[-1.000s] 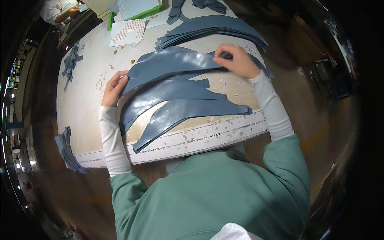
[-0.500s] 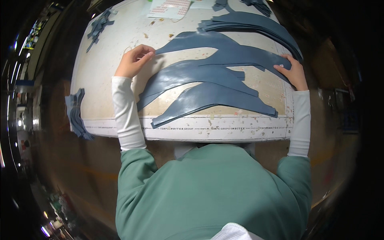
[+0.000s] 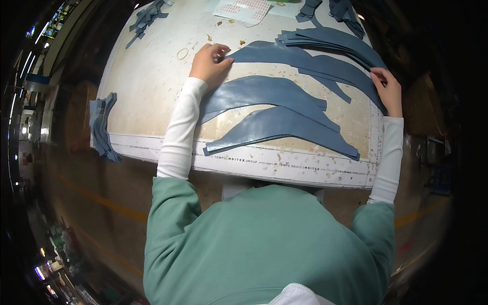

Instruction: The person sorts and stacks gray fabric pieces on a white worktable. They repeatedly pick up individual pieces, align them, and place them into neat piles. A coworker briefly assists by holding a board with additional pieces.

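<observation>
My left hand (image 3: pixel 211 62) pinches the pointed left end of a glossy dark-blue curved leather-like piece (image 3: pixel 267 52). A second blue curved piece (image 3: pixel 335 68) overlaps it on the right, and the first one's narrow tail shows below. At the far end of that second piece, my right hand (image 3: pixel 389 90) has thumb and fingers closed on its edge; the exact grip is partly hidden. Nearer me lie two more layered groups of curved pieces, a middle one (image 3: pixel 264 91) and a front one (image 3: pixel 277 127).
Beyond the right hand lies a fanned stack of blue pieces (image 3: pixel 335 43). Bundles of blue strips rest at the far left (image 3: pixel 147 20), left edge (image 3: pixel 104 127) and far right (image 3: pixel 347 18). A printed sheet (image 3: pixel 241 10) and a rubber band (image 3: pixel 182 53) are on the white table (image 3: pixel 152 91).
The upper two pieces have shifted away from the middle group, toward the far stack. The right-hand piece has slid rightward over the other. My left hand has moved right; the whole view has turned slightly.
</observation>
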`<state>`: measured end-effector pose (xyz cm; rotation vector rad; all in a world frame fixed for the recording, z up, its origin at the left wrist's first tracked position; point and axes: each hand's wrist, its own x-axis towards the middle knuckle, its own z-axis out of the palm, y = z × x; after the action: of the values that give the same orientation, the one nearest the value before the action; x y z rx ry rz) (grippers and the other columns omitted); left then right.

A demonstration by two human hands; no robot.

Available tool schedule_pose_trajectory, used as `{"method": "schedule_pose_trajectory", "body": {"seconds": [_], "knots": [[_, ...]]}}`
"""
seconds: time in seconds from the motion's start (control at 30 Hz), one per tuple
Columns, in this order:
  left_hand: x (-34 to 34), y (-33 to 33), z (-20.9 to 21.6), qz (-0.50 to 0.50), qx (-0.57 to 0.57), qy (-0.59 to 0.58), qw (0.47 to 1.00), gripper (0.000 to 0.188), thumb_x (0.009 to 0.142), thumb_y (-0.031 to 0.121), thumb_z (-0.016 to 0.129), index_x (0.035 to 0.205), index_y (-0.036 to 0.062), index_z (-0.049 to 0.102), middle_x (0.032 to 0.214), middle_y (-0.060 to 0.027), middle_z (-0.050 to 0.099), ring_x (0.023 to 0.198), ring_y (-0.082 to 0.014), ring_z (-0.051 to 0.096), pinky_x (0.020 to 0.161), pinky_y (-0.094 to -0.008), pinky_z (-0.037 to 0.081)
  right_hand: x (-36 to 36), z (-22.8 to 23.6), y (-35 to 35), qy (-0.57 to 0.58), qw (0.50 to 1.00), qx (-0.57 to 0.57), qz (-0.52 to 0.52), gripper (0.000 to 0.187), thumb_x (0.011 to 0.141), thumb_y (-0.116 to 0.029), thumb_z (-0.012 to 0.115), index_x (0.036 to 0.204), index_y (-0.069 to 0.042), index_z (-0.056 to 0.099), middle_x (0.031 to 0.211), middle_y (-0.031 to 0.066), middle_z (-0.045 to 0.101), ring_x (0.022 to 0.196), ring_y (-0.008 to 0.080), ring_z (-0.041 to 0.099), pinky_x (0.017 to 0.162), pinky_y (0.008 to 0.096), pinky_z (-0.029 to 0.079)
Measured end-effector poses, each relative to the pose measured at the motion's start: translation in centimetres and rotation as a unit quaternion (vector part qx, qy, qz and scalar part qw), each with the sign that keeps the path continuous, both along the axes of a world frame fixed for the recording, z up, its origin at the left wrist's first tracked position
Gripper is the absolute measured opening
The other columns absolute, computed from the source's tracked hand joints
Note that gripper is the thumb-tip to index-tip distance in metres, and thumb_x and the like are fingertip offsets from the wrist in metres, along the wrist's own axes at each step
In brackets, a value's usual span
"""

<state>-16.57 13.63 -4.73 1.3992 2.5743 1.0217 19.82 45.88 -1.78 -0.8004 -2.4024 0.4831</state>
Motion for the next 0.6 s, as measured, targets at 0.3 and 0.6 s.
{"method": "schedule_pose_trajectory", "body": {"seconds": [0.3, 0.6], "knots": [[-1.1, -0.6, -1.2, -0.031, 0.062, -0.177, 0.982, 0.014, 0.081, 0.013, 0.071, 0.093, 0.0065, 0.068, 0.085, -0.0018, 0.067, 0.074, -0.0101, 0.057, 0.071, -0.0242, 0.047, -14.9, -3.4, -5.7, -0.021, 0.991, -0.038, 0.131, 0.021, 0.077, -0.026, 0.072, 0.088, -0.008, 0.07, 0.071, 0.0054, 0.066, 0.074, 0.0228, 0.062, 0.074, 0.0331, 0.049], [-2.7, -2.3, 0.3, -0.046, 0.094, -0.217, 0.97, 0.013, 0.083, 0.008, 0.071, 0.093, 0.0031, 0.065, 0.084, 0.0001, 0.067, 0.077, -0.0066, 0.06, 0.073, -0.02, 0.046, -16.0, -3.7, -8.4, 0.105, 0.973, -0.067, 0.197, 0.012, 0.08, -0.015, 0.07, 0.087, -0.007, 0.064, 0.077, 0.0033, 0.064, 0.071, 0.015, 0.062, 0.067, 0.0285, 0.05]]}}
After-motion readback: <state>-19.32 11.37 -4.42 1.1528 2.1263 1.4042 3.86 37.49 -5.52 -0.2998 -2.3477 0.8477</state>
